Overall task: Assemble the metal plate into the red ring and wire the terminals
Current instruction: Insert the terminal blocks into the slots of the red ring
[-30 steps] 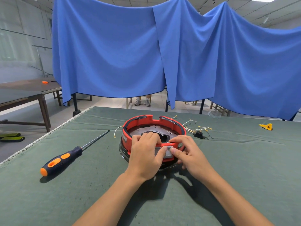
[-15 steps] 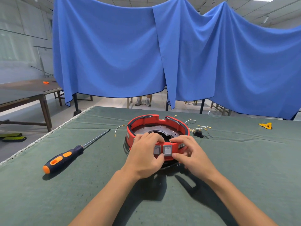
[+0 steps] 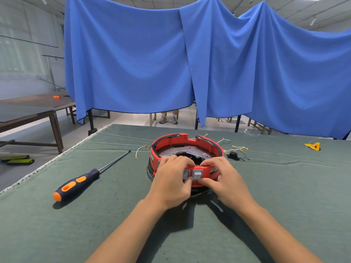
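The red ring [image 3: 187, 147] stands in the middle of the green table [image 3: 114, 215], with the metal plate [image 3: 190, 151] already lying inside it. The left hand [image 3: 171, 180] and the right hand [image 3: 223, 179] both grip its near rim, fingers curled over the edge. The seating step seems nearly finished. Next, the loose wires [image 3: 235, 148] just right of the ring must go to the terminals.

A single head-worn wide-angle camera looks forward and down, close above the green cloth-covered counter [image 3: 95, 224], facing the hanging blue fabric curtain [image 3: 133, 63].
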`<state>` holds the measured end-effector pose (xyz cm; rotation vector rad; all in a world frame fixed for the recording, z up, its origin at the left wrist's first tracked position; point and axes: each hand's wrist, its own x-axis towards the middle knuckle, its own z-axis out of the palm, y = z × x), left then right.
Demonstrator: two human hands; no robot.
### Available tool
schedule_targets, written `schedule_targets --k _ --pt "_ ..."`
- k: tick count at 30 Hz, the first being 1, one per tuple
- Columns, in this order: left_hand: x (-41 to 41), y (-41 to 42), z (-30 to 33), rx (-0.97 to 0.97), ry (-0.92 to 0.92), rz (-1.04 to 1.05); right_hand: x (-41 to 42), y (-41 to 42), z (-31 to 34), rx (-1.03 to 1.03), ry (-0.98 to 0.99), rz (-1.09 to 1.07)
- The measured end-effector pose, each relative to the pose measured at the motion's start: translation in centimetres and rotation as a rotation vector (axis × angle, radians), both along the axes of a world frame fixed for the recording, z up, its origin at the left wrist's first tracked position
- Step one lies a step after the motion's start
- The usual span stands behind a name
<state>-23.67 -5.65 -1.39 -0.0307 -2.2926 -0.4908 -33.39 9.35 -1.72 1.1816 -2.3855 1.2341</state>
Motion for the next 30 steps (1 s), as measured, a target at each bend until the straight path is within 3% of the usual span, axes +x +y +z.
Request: schedule_targets --k 6,13,17,20,25,30 --pt "0.1 0.5 0.3 0.013 0.019 -0.003 0.2 0.5 -0.2 -0.027 -0.040 0.029" --pt "0.3 -0.8 0.9 0.369 0.108 0.000 -1.2 2.5 0.1 -0.029 -0.074 -0.139" --pt "0.6 -1.1 1.1 0.071 0.174 0.236 -0.3 2.2 0.4 0.014 -0.065 -0.122" --pt "0.4 1.2 1.3 -0.068 0.182 0.264 0.1 1.4 0.3 -0.043 -0.028 -0.082" --pt "0.4 2.7 1.7 0.073 0.120 0.304 1.0 0.7 0.7 -0.164 -0.077 -0.010" --pt "0.9 1.9 2.7 0.093 0.052 0.298 1.8 0.5 1.0 -0.114 0.015 -0.072"
